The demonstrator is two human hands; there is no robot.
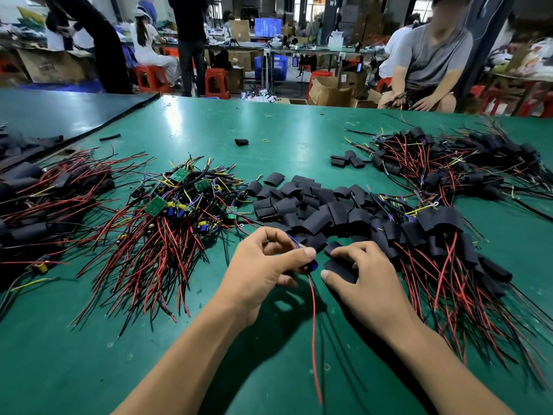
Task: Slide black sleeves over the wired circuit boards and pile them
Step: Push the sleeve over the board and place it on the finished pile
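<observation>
The left hand [263,262] pinches the wired board [312,265], probably light and fragile; the right hand [363,277] holds a seemingly soft sleeve [339,269] by its edges.

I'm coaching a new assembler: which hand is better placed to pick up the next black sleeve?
Right. The right hand has its fingers and thumb around a loose black sleeve, while the left hand is occupied pinching the wired board.
</observation>
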